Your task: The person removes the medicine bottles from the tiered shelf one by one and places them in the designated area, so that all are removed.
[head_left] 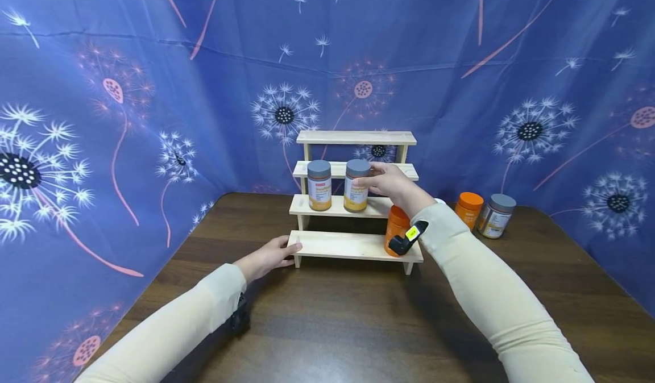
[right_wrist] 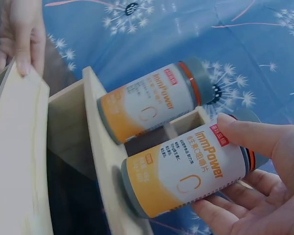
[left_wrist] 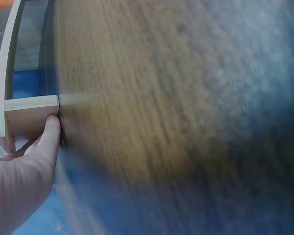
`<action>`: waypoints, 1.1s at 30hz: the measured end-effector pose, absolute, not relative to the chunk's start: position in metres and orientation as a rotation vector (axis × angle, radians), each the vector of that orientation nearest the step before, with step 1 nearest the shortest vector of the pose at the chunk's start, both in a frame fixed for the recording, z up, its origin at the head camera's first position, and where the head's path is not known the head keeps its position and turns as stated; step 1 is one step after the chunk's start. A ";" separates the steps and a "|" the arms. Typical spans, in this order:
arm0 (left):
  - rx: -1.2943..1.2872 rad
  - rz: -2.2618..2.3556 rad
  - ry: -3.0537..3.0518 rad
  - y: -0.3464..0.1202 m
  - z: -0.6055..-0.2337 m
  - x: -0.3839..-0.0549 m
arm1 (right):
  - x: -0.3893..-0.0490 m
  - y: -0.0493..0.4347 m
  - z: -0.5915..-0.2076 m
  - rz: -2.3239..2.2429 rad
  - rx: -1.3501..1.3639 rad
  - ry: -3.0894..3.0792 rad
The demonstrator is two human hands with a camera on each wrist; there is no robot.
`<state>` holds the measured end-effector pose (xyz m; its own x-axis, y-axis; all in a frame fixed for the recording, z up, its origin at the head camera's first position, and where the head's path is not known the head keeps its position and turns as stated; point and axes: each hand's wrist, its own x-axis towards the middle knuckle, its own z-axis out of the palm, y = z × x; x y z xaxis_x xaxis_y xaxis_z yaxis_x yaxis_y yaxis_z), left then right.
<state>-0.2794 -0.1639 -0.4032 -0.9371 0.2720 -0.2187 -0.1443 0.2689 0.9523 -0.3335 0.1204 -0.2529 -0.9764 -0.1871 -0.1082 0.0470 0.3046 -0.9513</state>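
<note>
My right hand (head_left: pixel 393 185) grips a vitamin C jar (right_wrist: pixel 186 171) with a grey lid and a white-and-orange label. Its thumb lies over the label and its fingers curl round the far side. The jar's base is at the second step from the bottom of a pale wooden step rack (head_left: pixel 343 245). A matching grey-lidded jar (head_left: pixel 319 187) stands to its left on that step. My left hand (head_left: pixel 270 257) holds the left end of the lowest step, thumb on top. An orange jar (head_left: pixel 396 224) on the lowest step's right end is partly hidden by my right wrist.
On the dark wooden table (head_left: pixel 327 326), right of the rack, stand an orange-lidded jar (head_left: pixel 468 209) and another grey-lidded jar (head_left: pixel 496 216). Something white (head_left: pixel 440 201) shows behind my right cuff. A blue dandelion-print cloth (head_left: pixel 460 76) hangs behind the table. The upper two steps rise behind the jars.
</note>
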 end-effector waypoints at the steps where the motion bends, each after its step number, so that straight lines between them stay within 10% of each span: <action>1: 0.118 1.708 2.211 -0.164 -0.403 -0.279 | -0.333 0.120 -0.252 -1.745 -0.128 2.371; 33: 0.103 1.726 2.205 -0.164 -0.405 -0.281 | -0.323 0.156 -0.245 -1.681 -0.044 2.562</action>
<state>-0.2811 -0.1636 -0.4050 -0.9402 0.2616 -0.2182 -0.1491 0.2600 0.9540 -0.3230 0.1563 -0.2450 -0.9967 -0.0657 -0.0484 0.0182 0.3986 -0.9170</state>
